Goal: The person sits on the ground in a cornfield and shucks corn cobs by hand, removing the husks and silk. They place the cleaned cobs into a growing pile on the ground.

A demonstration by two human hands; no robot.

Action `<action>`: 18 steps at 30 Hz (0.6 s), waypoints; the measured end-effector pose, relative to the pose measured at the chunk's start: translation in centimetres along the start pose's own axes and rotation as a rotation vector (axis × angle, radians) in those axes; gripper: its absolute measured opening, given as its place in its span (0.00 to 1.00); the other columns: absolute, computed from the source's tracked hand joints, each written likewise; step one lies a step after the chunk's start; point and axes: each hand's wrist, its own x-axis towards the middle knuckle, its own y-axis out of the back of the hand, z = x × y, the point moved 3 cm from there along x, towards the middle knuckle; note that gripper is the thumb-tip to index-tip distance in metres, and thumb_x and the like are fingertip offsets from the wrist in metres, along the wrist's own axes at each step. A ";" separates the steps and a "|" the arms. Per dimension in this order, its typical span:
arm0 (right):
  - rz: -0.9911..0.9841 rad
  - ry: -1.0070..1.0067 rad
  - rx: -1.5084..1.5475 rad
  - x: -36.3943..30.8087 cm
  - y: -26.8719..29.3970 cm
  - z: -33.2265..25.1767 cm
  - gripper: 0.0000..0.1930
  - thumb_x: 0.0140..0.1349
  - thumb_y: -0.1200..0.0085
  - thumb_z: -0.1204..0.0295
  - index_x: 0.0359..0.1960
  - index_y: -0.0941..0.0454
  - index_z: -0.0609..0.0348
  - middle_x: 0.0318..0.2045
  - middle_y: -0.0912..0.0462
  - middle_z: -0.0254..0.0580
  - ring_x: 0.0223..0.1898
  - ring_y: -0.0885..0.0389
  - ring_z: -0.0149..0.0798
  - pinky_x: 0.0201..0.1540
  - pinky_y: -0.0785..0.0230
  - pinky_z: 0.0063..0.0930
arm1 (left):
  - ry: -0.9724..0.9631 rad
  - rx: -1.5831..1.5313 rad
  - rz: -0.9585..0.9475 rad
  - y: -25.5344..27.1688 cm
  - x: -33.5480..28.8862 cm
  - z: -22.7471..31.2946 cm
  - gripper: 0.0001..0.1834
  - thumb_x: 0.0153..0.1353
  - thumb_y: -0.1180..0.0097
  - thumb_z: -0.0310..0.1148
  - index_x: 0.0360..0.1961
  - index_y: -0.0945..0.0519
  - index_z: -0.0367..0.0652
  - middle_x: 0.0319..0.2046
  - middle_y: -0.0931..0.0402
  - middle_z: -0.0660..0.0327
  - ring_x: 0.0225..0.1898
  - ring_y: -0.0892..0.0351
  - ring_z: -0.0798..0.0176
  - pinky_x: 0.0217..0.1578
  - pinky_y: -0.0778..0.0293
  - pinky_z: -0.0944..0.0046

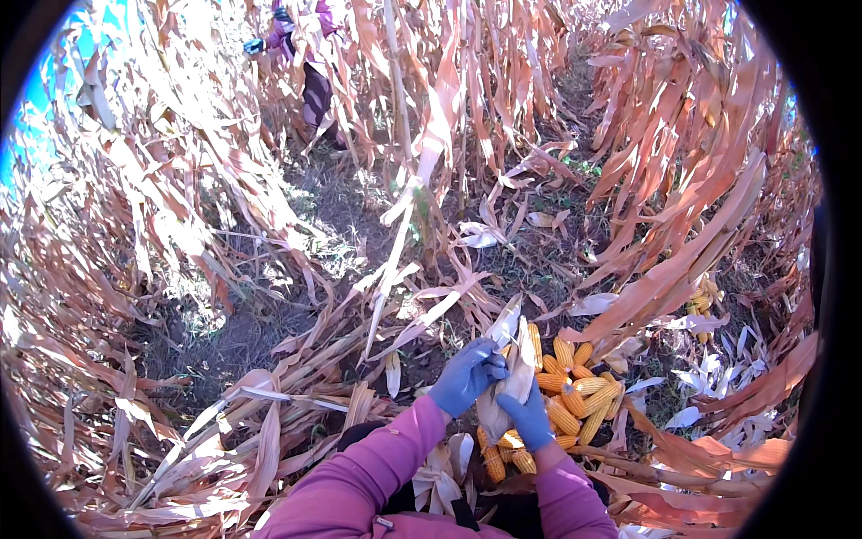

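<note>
Both my hands, in blue-grey gloves, are on one ear of corn (493,415) wrapped in pale, dry husk. My left hand (469,375) has its fingers curled against the husk's upper left side. Lower down on the right, my right hand (528,419) grips the ear with the thumb toward its front. The husk parts into pointed leaves at the top, with a little yellow between them. Just right of my hands lies a pile of bare yellow corn ears (588,386). A few more bare ears (494,463) lie below my right hand.
Dry cornstalks (682,171) stand on both sides and ahead. Fallen stalks and leaves (260,431) cover the ground at left. Stripped white husks (718,377) and a smaller heap of ears (703,301) lie at right. Another person (314,81) stands among the stalks at far left.
</note>
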 end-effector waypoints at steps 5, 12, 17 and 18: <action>0.131 -0.024 0.422 1.3 3.3 0.9 0.30 0.58 0.43 0.63 0.59 0.37 0.65 0.50 0.25 0.44 0.48 0.24 0.37 0.53 0.32 0.32 | -0.091 0.288 0.381 1.2 2.2 0.5 0.06 0.65 0.50 0.30 0.39 0.27 0.41 0.27 0.24 0.60 0.24 0.24 0.67 0.35 0.23 0.67; 0.144 -0.120 0.469 1.8 3.1 0.6 0.28 0.66 0.51 0.59 0.62 0.39 0.64 0.53 0.28 0.41 0.52 0.28 0.34 0.56 0.36 0.30 | -0.289 0.523 0.530 2.6 2.3 2.5 0.11 0.60 0.48 0.27 0.44 0.27 0.40 0.33 0.25 0.61 0.25 0.25 0.69 0.33 0.23 0.67; 0.043 -0.036 0.355 2.6 5.1 3.1 0.23 0.68 0.56 0.65 0.61 0.38 0.64 0.54 0.29 0.45 0.55 0.29 0.37 0.58 0.38 0.31 | -0.207 0.594 0.410 2.7 3.1 3.2 0.12 0.61 0.45 0.30 0.45 0.25 0.39 0.36 0.24 0.63 0.32 0.24 0.70 0.38 0.25 0.69; 0.006 0.040 0.128 2.9 4.7 3.6 0.22 0.68 0.57 0.67 0.61 0.38 0.64 0.55 0.29 0.46 0.56 0.30 0.38 0.59 0.38 0.31 | -0.170 0.590 0.395 2.8 3.0 3.2 0.13 0.60 0.44 0.31 0.46 0.25 0.40 0.37 0.24 0.64 0.34 0.25 0.70 0.39 0.27 0.69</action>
